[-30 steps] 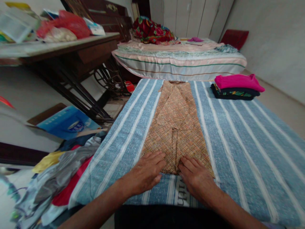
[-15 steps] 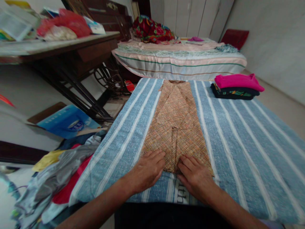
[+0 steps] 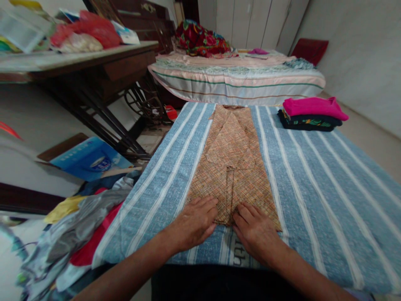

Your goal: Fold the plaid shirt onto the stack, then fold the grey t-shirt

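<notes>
Brown: one garment (image 3: 233,146), two hands (image 3: 225,213) touching it.

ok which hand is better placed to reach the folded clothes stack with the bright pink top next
Probably the right hand: the stack lies on its side of the blue striped cover, and the left hand is farther away.

From here I see a pale wall (image 3: 354,54) right of a bed (image 3: 238,81), grey cupboards (image 3: 244,21) behind it, and at left a wooden table (image 3: 131,49) on dark legs, perhaps an old treadle stand.
</notes>
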`<state>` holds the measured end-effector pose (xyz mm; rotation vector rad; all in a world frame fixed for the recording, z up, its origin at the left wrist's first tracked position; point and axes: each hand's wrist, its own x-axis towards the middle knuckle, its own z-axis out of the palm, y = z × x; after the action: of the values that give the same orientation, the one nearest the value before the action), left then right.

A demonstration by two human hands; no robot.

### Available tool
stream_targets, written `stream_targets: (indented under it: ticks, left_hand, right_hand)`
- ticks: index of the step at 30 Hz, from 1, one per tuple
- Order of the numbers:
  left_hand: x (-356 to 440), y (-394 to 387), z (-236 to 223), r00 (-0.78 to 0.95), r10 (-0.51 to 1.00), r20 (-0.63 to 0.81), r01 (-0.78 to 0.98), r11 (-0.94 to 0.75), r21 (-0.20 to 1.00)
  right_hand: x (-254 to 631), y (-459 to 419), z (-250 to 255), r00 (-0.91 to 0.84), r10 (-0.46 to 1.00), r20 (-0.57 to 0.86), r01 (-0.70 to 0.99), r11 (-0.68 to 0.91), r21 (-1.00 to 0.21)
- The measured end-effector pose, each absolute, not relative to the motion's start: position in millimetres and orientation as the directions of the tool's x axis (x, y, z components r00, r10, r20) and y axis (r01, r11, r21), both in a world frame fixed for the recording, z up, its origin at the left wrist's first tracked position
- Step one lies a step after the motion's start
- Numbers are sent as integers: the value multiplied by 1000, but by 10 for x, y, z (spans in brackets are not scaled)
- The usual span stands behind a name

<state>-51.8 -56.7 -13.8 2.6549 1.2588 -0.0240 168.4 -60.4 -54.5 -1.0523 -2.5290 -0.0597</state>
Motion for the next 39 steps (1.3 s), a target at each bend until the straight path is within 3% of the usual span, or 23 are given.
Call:
stream_targets:
  ticks: [7, 18, 22, 26, 29, 34, 39]
  left_hand:
    - [-518, -569, -57, 638, 755, -152, 769, -611, 191]
    - [-378, -623, -171, 581, 814, -11, 807, -575, 134]
    - [-345, -650, -187, 559, 828, -26, 827, -556, 85]
    - [-377, -657, -294, 556, 830, -47, 831, -554, 42]
    - [-423, -644, -455, 572, 820, -23, 821, -571, 17]
    - [-495, -626, -656, 605, 791, 94, 795, -606, -18]
    - [-485, -585, -720, 597, 702, 388, 774, -632, -48]
  right_hand:
    - [1679, -575, -534, -648, 665, 372, 687, 721, -91]
    - [1666, -525, -479, -642, 691, 334, 686, 711, -153]
    - [1616, -564, -596, -571, 684, 455, 702, 693, -161]
    - [1551, -584, -871, -416, 604, 680, 709, 684, -173]
    - [1524, -564, -1036, -351, 548, 759, 702, 690, -174]
    - [1499, -526, -1132, -310, 516, 798, 716, 679, -162]
    - [1535, -499, -1059, -352, 488, 799, 734, 673, -88]
